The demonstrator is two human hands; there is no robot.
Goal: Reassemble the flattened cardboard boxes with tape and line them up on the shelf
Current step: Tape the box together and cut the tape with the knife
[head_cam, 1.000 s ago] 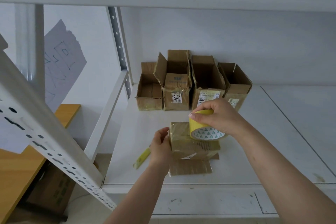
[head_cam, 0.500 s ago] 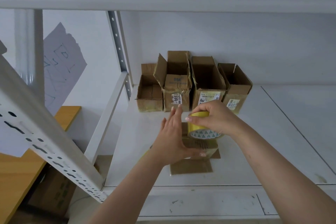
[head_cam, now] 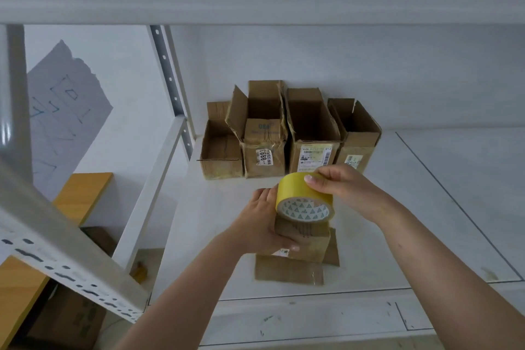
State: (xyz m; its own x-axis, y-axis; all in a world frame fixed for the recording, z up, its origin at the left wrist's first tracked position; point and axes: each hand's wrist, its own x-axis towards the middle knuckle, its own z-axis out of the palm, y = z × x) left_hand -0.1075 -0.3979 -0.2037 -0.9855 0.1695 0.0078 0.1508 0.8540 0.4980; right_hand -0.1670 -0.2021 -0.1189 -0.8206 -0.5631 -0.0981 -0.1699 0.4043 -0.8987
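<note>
The left hand (head_cam: 260,224) clasps the small box (head_cam: 305,239) at the shelf (head_cam: 412,207) front, fingers curled round its side to steady it. The right hand (head_cam: 345,187) pinches the tape roll (head_cam: 302,199) against the box top, positioned for sealing. Four finished boxes (head_cam: 287,139) line the rear.

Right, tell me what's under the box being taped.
Under the box in hand, a flattened cardboard piece lies on the white shelf, sticking out toward the camera and on the right. The box and left hand cover the rest.
</note>
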